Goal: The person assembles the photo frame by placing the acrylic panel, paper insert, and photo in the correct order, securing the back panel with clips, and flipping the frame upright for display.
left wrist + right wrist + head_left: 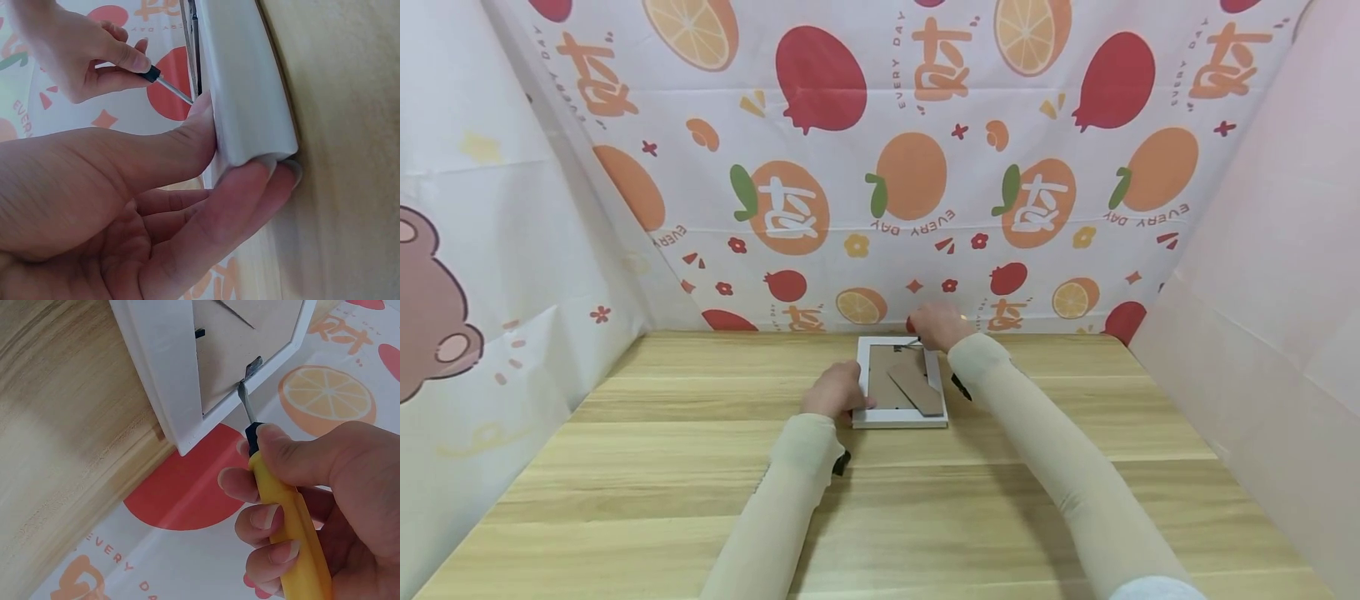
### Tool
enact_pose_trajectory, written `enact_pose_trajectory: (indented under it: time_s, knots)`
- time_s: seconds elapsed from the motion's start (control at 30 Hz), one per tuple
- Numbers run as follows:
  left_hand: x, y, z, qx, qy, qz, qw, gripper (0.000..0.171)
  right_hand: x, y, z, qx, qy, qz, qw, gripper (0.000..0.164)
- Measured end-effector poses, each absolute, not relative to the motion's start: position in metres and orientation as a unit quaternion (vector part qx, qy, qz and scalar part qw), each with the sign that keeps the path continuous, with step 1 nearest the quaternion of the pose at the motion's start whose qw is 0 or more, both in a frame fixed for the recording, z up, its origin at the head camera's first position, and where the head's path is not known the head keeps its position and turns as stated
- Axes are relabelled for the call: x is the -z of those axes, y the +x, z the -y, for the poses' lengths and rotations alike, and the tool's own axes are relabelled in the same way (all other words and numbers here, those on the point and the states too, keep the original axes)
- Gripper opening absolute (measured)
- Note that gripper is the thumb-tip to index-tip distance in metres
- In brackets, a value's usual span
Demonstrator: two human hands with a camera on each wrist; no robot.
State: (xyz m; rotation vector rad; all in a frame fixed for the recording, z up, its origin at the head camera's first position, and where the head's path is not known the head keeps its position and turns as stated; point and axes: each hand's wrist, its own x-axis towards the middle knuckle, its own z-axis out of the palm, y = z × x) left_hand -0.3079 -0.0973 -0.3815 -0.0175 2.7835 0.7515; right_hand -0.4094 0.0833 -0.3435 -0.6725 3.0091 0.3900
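Observation:
A white picture frame (898, 417) lies face down on the table near the back wall, its brown backing board (882, 392) and angled easel stand (919, 390) uppermost. My left hand (835, 390) grips the frame's near left corner, thumb on top and fingers curled under the edge in the left wrist view. In my right hand (942, 325) is a screwdriver with a yellow handle (307, 562) and black collar. Its metal tip meets a small bent metal tab (253, 366) at the backing's far edge. Another dark tab (200, 333) shows along the side.
The wood-grain table (700, 467) spreads out around the frame. Just behind stands a fruit-printed cloth wall (850, 275), with pale cloth walls at the left (550, 250) and right (1247, 292). Dark bands show at both wrists.

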Motion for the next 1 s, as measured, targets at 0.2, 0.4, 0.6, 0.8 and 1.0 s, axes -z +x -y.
enact_pose_trajectory:
  time_s: [0.2, 0.4, 0.6, 0.8, 1.0]
  knots:
    - [0.383, -0.307, 0.098, -0.257, -0.003, -0.957, 0.132, 0.032, 0.344, -0.409, -0.086, -0.106, -0.219, -0.969, 0.029, 0.015]
    - [0.383, -0.307, 0.097, -0.258, -0.001, -0.957, 0.134, 0.033, 0.337, -0.405, -0.088, -0.075, -0.235, -0.969, 0.026, 0.007]
    - [0.381, -0.307, 0.098, -0.264, 0.002, -0.956, 0.128, 0.031, 0.325, -0.4, -0.079, -0.058, -0.29, -0.954, 0.036, 0.015]
    - [0.381, -0.306, 0.099, -0.263, -0.003, -0.956, 0.128, 0.031, 0.327, -0.396, -0.064, -0.105, -0.338, -0.934, 0.041, 0.017]
    - [0.382, -0.307, 0.099, -0.262, -0.002, -0.957, 0.127, 0.032, 0.332, -0.394, -0.057, -0.096, -0.35, -0.931, 0.038, 0.015]
